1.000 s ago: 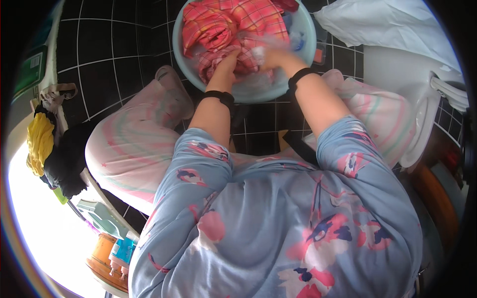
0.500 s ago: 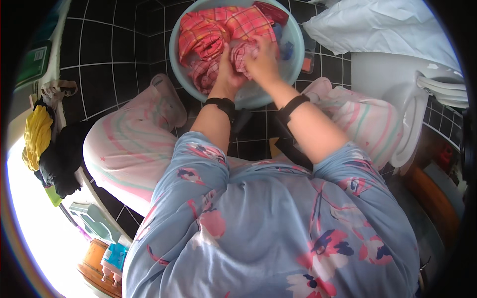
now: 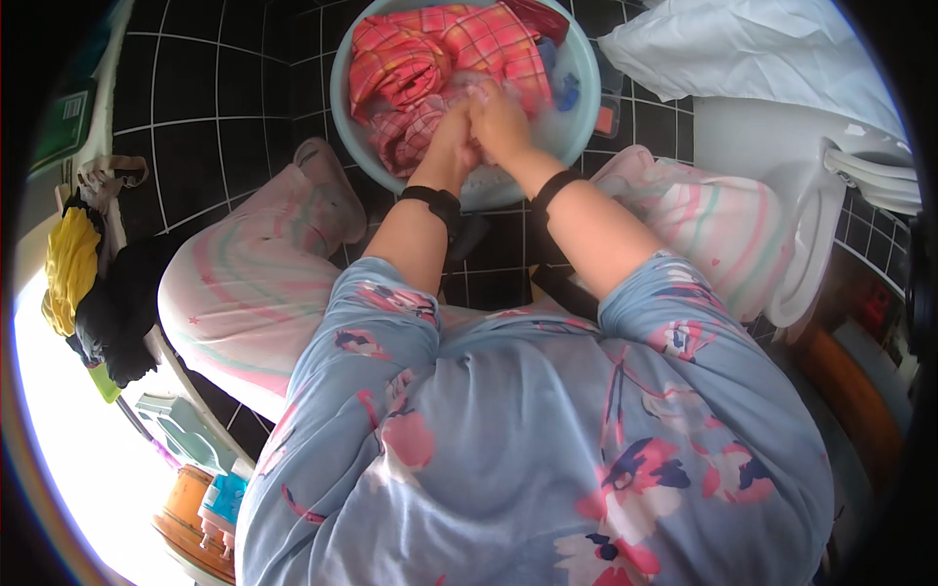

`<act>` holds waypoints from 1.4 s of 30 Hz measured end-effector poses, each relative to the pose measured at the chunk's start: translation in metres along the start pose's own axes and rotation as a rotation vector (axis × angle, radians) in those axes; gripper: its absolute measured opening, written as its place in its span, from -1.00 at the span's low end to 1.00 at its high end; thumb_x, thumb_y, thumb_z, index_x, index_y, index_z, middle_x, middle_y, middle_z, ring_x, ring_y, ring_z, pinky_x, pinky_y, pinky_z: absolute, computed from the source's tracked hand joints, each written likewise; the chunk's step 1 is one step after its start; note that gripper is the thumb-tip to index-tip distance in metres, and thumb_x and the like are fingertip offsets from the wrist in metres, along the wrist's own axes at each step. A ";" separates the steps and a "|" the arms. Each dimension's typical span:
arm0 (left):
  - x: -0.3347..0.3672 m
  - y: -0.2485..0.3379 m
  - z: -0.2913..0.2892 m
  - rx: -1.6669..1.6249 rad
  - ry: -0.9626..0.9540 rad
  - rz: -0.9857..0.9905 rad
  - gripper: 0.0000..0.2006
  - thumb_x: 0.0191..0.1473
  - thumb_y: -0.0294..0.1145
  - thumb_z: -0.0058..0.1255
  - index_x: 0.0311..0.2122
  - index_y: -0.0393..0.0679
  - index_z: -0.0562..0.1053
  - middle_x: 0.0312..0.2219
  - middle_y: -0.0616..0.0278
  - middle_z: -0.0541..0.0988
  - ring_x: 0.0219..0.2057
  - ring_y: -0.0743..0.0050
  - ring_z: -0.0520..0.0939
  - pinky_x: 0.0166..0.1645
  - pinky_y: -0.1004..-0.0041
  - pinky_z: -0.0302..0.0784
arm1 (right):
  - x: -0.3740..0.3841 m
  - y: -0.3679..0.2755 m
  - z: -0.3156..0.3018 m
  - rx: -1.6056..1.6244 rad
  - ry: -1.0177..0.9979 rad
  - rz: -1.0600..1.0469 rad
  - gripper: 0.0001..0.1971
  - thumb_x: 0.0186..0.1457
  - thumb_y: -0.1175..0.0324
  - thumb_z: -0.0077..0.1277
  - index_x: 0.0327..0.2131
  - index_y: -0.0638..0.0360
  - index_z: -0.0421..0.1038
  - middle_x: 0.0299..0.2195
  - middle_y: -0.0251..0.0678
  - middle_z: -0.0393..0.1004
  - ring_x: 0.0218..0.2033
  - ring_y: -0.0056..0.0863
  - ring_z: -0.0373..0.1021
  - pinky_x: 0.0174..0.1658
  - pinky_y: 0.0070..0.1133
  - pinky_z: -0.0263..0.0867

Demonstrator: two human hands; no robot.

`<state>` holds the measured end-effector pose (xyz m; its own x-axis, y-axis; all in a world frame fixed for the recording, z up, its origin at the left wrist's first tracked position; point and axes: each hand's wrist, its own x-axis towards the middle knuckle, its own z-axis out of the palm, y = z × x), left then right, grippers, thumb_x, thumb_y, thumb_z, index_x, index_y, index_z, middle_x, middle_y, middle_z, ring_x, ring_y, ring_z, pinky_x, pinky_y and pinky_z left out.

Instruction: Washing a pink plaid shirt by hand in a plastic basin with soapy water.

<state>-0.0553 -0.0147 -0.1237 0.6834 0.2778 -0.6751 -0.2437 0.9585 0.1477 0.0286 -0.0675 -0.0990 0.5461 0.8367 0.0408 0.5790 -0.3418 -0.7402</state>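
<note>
1. We see red-and-orange plaid cloth (image 3: 459, 44), rumpled, just beyond our fingers (image 3: 481, 98), its left part coiled.
2. We see paler pink plaid folds (image 3: 408, 135) crumpled beside our fingers, to their left.

No words or numbers could be read; far left of the basin (image 3: 589, 88), a green package (image 3: 57, 137) bore a pale label (image 3: 74, 114), too small to decipher.
</note>
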 end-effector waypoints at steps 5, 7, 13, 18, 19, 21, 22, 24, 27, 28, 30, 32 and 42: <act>-0.004 -0.013 0.014 0.434 0.197 -0.102 -0.67 0.18 -0.04 -0.04 -0.13 -0.07 0.48 -0.35 0.23 0.54 -0.38 0.40 0.55 -0.27 0.37 0.56 | 0.025 0.043 -0.012 -0.406 -0.376 -0.037 -0.35 0.24 -0.15 -0.35 -0.42 0.24 0.56 -0.38 0.09 0.54 -0.27 0.02 0.49 -0.17 -0.18 0.37; -0.002 -0.002 -0.015 0.687 0.349 -0.078 -0.58 0.13 -0.02 0.04 -0.02 -0.07 0.44 -0.24 0.24 0.52 -0.31 0.46 0.53 -0.22 0.37 0.53 | 0.025 0.030 -0.029 -0.409 -0.396 -0.046 -0.34 0.21 -0.21 -0.34 -0.45 0.17 0.58 -0.44 -0.02 0.56 -0.32 0.00 0.50 -0.19 -0.22 0.38; 0.002 -0.002 -0.048 0.994 0.256 -0.148 -0.46 0.09 0.13 0.02 -0.01 -0.12 0.49 0.00 0.08 0.50 -0.04 0.34 0.52 0.09 0.30 0.38 | 0.003 0.051 -0.061 -0.532 -0.806 -0.287 -0.50 -0.08 -0.21 0.11 -0.20 -0.07 0.59 -0.16 -0.34 0.55 -0.01 -0.22 0.36 0.02 -0.29 0.26; 0.032 -0.021 -0.091 2.153 0.533 -0.088 -0.34 0.05 0.14 0.03 0.08 -0.22 0.42 0.10 -0.06 0.43 0.22 0.08 0.34 0.28 0.18 0.19 | -0.027 0.062 -0.003 -0.756 -0.929 -0.124 -0.62 0.15 0.29 -0.08 0.06 -0.11 0.43 0.07 -0.29 0.41 0.18 -0.32 0.24 0.15 -0.38 0.24; 0.021 -0.020 -0.079 2.183 0.443 -0.028 -0.31 0.04 0.12 0.02 0.10 -0.28 0.39 0.12 -0.12 0.38 0.22 0.00 0.34 0.29 0.17 0.17 | -0.027 0.067 0.002 -0.750 -0.932 -0.121 -0.62 0.15 0.29 -0.08 0.06 -0.11 0.43 0.07 -0.29 0.41 0.18 -0.32 0.24 0.15 -0.38 0.24; 0.029 -0.019 -0.068 2.197 0.346 -0.141 -0.36 0.01 0.05 0.06 0.10 -0.23 0.40 0.12 -0.10 0.40 0.17 0.02 0.39 0.25 0.16 0.23 | -0.026 0.076 0.009 -0.729 -0.988 0.177 -0.64 0.15 0.34 -0.11 0.02 0.03 0.46 0.07 -0.19 0.42 0.11 -0.24 0.35 0.11 -0.34 0.29; 0.029 -0.015 -0.060 2.203 0.263 -0.240 -0.39 -0.01 -0.02 0.10 0.10 -0.18 0.41 0.11 -0.09 0.41 0.12 0.04 0.44 0.21 0.15 0.30 | -0.021 0.089 0.014 -0.727 -0.983 0.174 -0.64 0.15 0.34 -0.11 0.02 0.03 0.46 0.07 -0.19 0.42 0.11 -0.24 0.35 0.11 -0.34 0.29; 0.031 -0.011 -0.046 1.482 0.351 -0.210 -0.56 0.00 -0.06 0.12 -0.07 -0.12 0.49 -0.10 0.02 0.51 -0.01 0.12 0.51 0.14 0.15 0.33 | -0.009 0.123 0.018 -0.768 -1.026 0.149 -0.68 0.16 0.37 -0.13 -0.04 0.12 0.49 0.04 -0.07 0.44 0.01 -0.18 0.44 0.03 -0.31 0.36; 0.002 0.011 -0.056 0.519 0.502 -0.165 -0.83 -0.02 -0.17 0.22 -0.41 0.02 0.51 -0.48 0.26 0.52 -0.34 0.32 0.54 -0.02 0.19 0.42 | 0.007 0.076 0.006 -0.649 -1.055 0.137 -0.67 0.13 0.43 -0.14 -0.04 0.13 0.46 -0.05 -0.02 0.48 -0.01 -0.11 0.43 0.04 -0.27 0.33; 0.004 0.015 -0.049 0.404 0.524 -0.155 -0.78 -0.01 -0.10 0.21 -0.37 0.02 0.51 -0.44 0.26 0.53 -0.33 0.30 0.54 -0.02 0.21 0.41 | 0.019 0.079 -0.001 -0.281 -0.994 0.445 -0.66 0.08 0.46 -0.06 -0.03 0.18 0.44 -0.11 -0.09 0.52 -0.09 -0.19 0.48 -0.02 -0.34 0.38; -0.005 0.005 0.006 0.367 0.493 -0.165 -0.58 -0.01 0.08 0.19 -0.16 0.02 0.48 -0.27 0.25 0.56 -0.26 0.27 0.56 0.01 0.16 0.39 | 0.025 0.115 -0.020 -0.120 -0.770 0.216 -0.67 0.06 0.44 -0.02 -0.06 0.18 0.46 -0.15 -0.11 0.54 -0.15 -0.30 0.50 -0.11 -0.39 0.41; -0.003 0.010 -0.011 0.431 0.505 -0.085 -0.48 0.01 0.15 0.13 -0.03 0.03 0.42 -0.13 0.20 0.51 -0.14 0.22 0.52 0.07 0.03 0.30 | 0.034 0.093 -0.023 0.066 -0.586 -0.097 -0.69 0.03 0.42 0.03 -0.10 0.17 0.48 -0.19 -0.12 0.55 -0.21 -0.41 0.51 -0.20 -0.43 0.43; 0.002 0.009 0.008 -0.441 -0.430 -0.132 -0.41 0.19 0.16 -0.30 0.14 -0.07 0.32 0.12 0.08 0.40 0.14 0.05 0.41 0.23 -0.10 0.21 | 0.028 -0.027 -0.045 1.083 -0.437 0.465 -0.56 0.05 0.37 -0.01 0.06 -0.03 0.36 -0.08 -0.27 0.40 -0.05 -0.41 0.38 -0.01 -0.47 0.37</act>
<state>-0.0506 -0.0050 -0.1184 0.9203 0.2478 -0.3026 -0.3367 0.8956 -0.2907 0.0552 -0.0541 -0.0477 0.1992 0.8737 -0.4438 -0.5207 -0.2893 -0.8032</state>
